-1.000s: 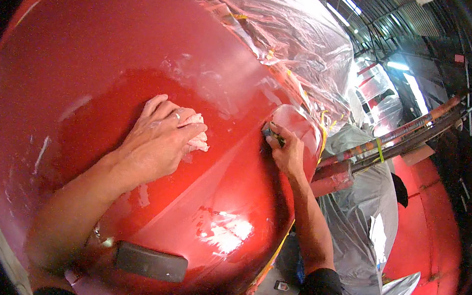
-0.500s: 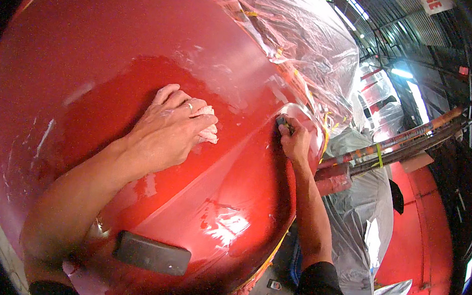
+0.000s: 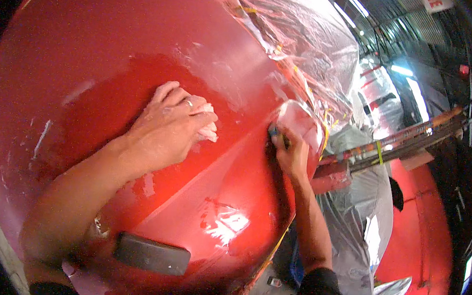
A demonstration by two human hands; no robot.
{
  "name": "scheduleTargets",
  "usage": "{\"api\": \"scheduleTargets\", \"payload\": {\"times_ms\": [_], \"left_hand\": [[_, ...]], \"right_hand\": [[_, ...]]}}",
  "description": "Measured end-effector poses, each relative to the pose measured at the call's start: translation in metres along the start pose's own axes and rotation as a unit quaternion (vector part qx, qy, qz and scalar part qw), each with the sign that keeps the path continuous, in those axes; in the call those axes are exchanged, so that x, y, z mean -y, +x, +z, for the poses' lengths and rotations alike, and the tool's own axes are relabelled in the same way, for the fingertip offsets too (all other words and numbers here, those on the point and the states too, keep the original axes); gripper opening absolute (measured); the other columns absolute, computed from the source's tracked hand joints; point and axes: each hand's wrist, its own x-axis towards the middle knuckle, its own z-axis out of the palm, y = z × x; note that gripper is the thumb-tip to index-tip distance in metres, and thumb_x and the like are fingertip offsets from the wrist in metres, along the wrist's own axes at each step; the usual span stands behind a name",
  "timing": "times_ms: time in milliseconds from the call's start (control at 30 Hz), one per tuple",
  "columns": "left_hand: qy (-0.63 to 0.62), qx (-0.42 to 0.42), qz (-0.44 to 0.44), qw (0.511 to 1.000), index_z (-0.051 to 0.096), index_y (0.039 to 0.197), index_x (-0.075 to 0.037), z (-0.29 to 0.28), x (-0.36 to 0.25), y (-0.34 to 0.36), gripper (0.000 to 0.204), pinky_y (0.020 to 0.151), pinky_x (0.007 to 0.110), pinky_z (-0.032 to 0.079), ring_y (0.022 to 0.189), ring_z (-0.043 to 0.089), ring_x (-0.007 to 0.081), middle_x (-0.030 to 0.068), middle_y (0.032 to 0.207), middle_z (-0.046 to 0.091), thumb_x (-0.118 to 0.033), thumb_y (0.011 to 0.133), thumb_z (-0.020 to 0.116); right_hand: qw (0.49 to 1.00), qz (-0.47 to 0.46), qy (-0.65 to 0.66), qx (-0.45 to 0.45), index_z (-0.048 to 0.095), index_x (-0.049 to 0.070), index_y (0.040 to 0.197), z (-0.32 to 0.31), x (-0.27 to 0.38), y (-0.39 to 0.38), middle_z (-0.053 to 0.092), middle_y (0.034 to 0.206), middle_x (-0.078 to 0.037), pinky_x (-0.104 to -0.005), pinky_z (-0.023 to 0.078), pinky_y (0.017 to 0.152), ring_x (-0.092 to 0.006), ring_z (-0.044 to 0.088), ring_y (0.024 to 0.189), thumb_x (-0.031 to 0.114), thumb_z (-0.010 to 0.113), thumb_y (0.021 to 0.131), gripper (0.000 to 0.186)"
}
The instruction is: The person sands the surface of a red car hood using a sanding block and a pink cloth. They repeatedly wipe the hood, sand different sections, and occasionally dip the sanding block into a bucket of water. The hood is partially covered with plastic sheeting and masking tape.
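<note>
A large curved red car panel [image 3: 107,18] spreads under both hands, with a darker, wet-looking patch around my left hand. My left hand [image 3: 165,121] rests on that patch, fingers curled around a crumpled pale rag [image 3: 209,127]. At the panel's right side, my right hand [image 3: 291,152] pinches a small dark piece [image 3: 274,133] with a bluish edge; most of it is hidden by the fingers. It presses against the panel beside a pale, whitish patch [image 3: 300,122]. Nearer to me, a dark grey rectangular block [image 3: 152,253] lies on the panel, below both hands.
Clear plastic sheeting [image 3: 307,36], edged with tape and masking paper, covers the area beyond the panel. Long paint-stained bars [image 3: 399,142] jut out at the right, above draped grey sheeting [image 3: 346,230]. A red surface [image 3: 413,241] stands farther right.
My right hand has shifted slightly left and down along the panel with the small dark piece, uncovering more of the whitish patch. My left hand and the rag stay nearly still.
</note>
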Motion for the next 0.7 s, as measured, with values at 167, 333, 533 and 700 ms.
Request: {"api": "scheduleTargets", "payload": {"times_ms": [167, 333, 533, 700], "left_hand": [[0.022, -0.014, 0.003, 1.0, 0.066, 0.123, -0.011, -0.004, 0.001, 0.009, 0.032, 0.11, 0.055, 0.032, 0.122, 0.055, 0.03, 0.009, 0.127, 0.064, -0.02, 0.092, 0.063], [0.141, -0.082, -0.122, 0.979, 0.064, 0.126, -0.011, -0.008, 0.037, 0.009, 0.031, 0.107, 0.05, 0.036, 0.12, 0.057, 0.032, 0.0108, 0.126, 0.064, -0.021, 0.098, 0.055], [0.15, -0.135, -0.305, 0.931, 0.063, 0.131, -0.014, -0.023, 0.056, 0.013, 0.035, 0.112, 0.048, 0.033, 0.125, 0.054, 0.0315, 0.0113, 0.136, 0.059, -0.026, 0.099, 0.056], [0.143, -0.117, -0.308, 0.933, 0.063, 0.132, -0.015, -0.017, 0.051, 0.016, 0.035, 0.113, 0.049, 0.032, 0.126, 0.054, 0.0312, 0.0099, 0.136, 0.06, -0.027, 0.1, 0.057]], "right_hand": [[0.995, 0.029, -0.088, 0.036, 0.072, 0.013, 0.117, -0.011, -0.014, 0.042, 0.073, 0.103, -0.019, -0.0482, 0.055, 0.087, -0.0421, 0.069, 0.096, 0.014, 0.069, 0.084, 0.033], [0.977, -0.179, 0.112, 0.017, 0.07, 0.008, 0.111, 0.014, 0.129, 0.028, 0.072, 0.106, -0.016, -0.0448, 0.052, 0.092, -0.0365, 0.066, 0.102, 0.004, 0.068, 0.08, 0.031], [0.934, -0.326, 0.136, 0.051, 0.057, 0.001, 0.128, 0.061, 0.216, 0.035, 0.057, 0.137, -0.02, -0.0524, 0.037, 0.111, -0.04, 0.047, 0.133, 0.007, 0.071, 0.08, 0.051], [0.946, -0.313, 0.089, 0.003, 0.054, -0.001, 0.136, 0.001, 0.24, -0.059, 0.049, 0.144, -0.025, -0.055, 0.037, 0.109, -0.0439, 0.047, 0.131, 0.033, 0.074, 0.083, 0.066]]}}
